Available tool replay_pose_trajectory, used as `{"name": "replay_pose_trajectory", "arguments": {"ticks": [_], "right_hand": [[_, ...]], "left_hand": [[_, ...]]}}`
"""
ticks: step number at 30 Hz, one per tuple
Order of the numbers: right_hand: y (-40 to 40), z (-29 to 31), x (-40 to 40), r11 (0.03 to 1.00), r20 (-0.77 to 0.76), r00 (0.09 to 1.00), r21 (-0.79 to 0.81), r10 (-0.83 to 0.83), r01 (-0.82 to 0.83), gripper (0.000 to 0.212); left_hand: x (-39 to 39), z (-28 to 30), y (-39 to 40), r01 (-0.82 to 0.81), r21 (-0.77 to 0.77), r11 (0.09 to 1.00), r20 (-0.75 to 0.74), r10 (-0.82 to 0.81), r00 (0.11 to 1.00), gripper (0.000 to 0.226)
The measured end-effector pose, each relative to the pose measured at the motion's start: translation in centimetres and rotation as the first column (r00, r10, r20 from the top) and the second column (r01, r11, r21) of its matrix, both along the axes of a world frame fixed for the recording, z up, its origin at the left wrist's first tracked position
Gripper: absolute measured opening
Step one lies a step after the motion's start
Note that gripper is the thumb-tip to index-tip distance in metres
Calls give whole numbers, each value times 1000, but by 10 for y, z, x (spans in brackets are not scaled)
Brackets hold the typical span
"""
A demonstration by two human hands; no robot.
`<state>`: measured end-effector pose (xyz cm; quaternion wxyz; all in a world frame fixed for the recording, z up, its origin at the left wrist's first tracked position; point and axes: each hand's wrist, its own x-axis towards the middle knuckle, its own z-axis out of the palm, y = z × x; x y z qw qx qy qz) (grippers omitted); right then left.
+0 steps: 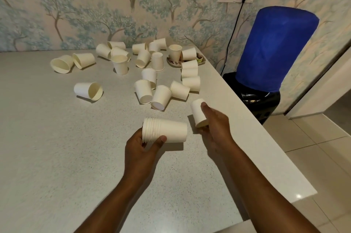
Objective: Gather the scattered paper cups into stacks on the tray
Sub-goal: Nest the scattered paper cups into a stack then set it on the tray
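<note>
Hands at lower centre: left hand [140, 145] grips the nested stack [164, 131], right hand [212, 122] holds one cup [198, 112], probably next slid onto it.

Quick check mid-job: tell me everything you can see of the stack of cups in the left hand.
The stack of cups is a tight nest of plain white paper cups, lying on its side with the many layered rims pointing left and the closed base pointing right. The left hand grips it at the rim end, thumb across the front and fingers behind. It sits low over the speckled grey counter, casting a shadow beneath; whether it touches the surface is unclear. It is apart from the single cup in the right hand.
</note>
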<state>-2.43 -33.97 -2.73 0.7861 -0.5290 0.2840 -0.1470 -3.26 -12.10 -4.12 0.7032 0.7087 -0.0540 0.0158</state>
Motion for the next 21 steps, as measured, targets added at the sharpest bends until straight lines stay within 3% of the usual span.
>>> {"name": "replay_pose_trajectory", "arguments": {"ticks": [5, 8, 12, 21], "right_hand": [[35, 3, -15, 905, 65, 996, 424, -66, 32, 48], [42, 7, -16, 827, 142, 982, 562, -124, 23, 51], [46, 10, -14, 829, 142, 973, 553, -183, 76, 48], [70, 7, -19, 904, 282, 958, 394, 51, -164, 48]], "left_hand": [[-6, 3, -8, -3, -26, 1000, 0, 3, 1000, 42], [-6, 3, -3, -9, -38, 999, 10, 9, 1000, 45], [-13, -1, 1, -23, -4, 1000, 19, 23, 1000, 52], [-12, 18, -14, -210, -47, 977, 63, 213, 975, 55]]}}
